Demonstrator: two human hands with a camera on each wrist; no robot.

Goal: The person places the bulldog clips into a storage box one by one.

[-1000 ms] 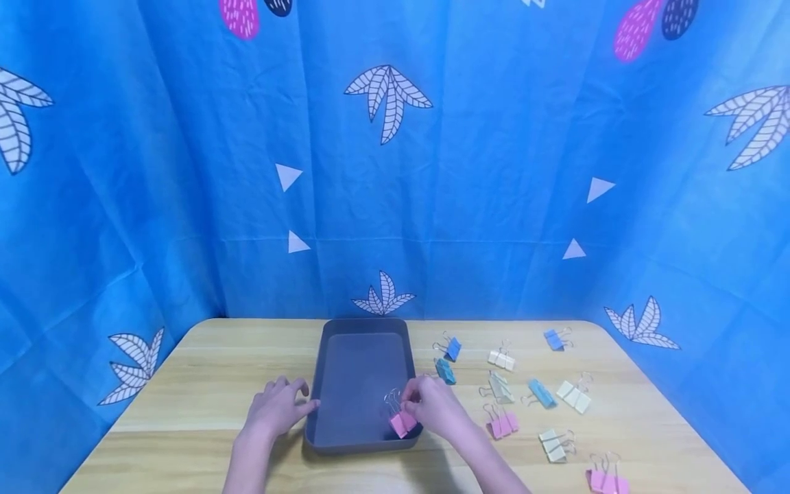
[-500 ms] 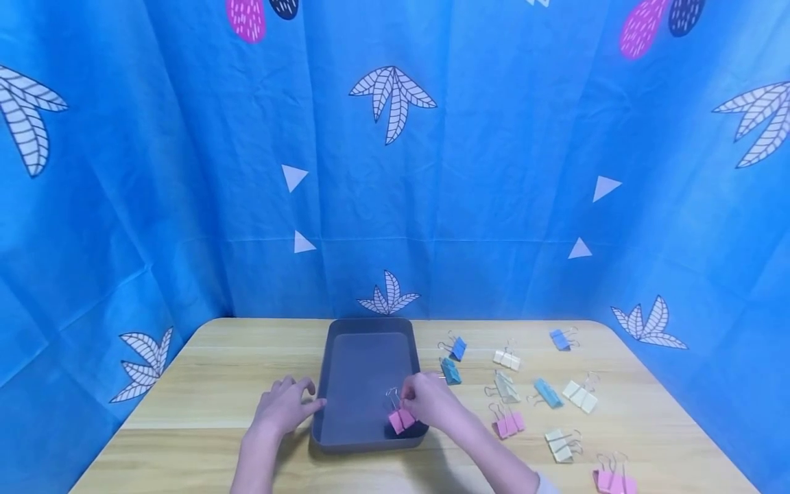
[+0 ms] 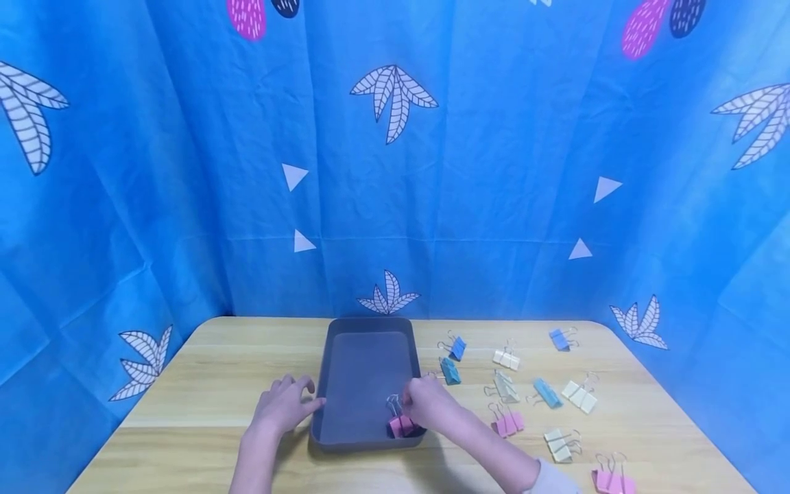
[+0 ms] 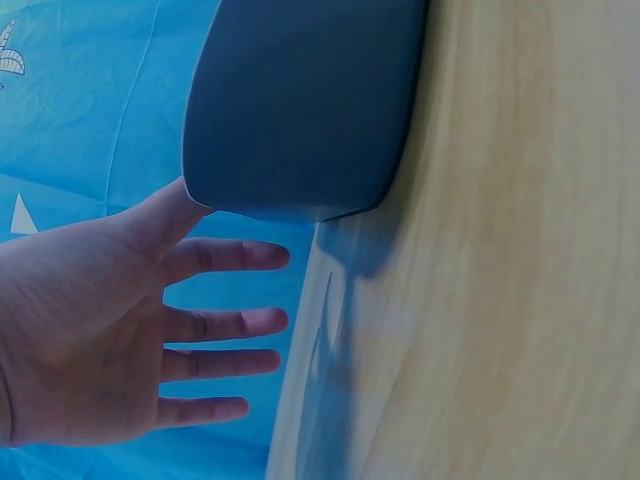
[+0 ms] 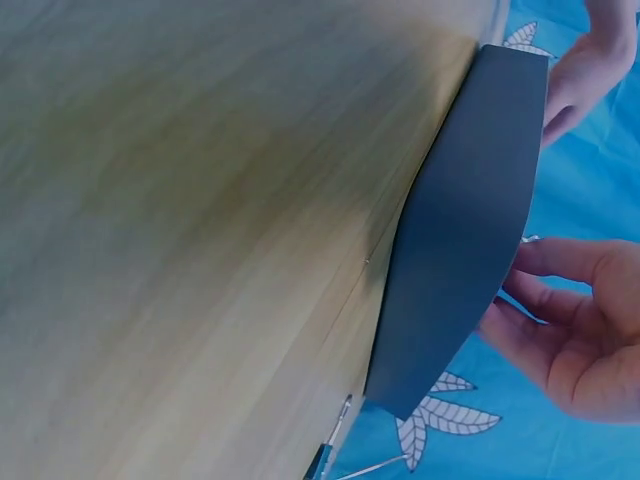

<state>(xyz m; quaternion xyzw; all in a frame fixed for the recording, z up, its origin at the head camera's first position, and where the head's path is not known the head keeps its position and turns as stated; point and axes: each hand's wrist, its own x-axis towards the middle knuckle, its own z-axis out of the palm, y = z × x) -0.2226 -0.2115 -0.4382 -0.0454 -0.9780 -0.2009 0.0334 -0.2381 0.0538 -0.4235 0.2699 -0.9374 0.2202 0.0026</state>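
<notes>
A pink binder clip is at the front right corner inside a dark grey tray, wire handles pointing up. My right hand reaches over the tray's right rim and pinches the clip at its side. The right wrist view has the fingers of this hand dipping behind the tray wall, tips hidden, with a bit of wire showing beside one. At the tray's left side, my left hand has its thumb on the rim. Its other fingers stretch out straight, spread apart below the tray.
Right of the tray lie several loose binder clips: blue, teal, cream and pink. Another pink clip lies at the table's front right. A blue patterned curtain hangs behind the wooden table.
My right hand has lowered the pink binder clip further into the tray's front right corner. The left hand stays at the rim. The head view has shifted slightly.
</notes>
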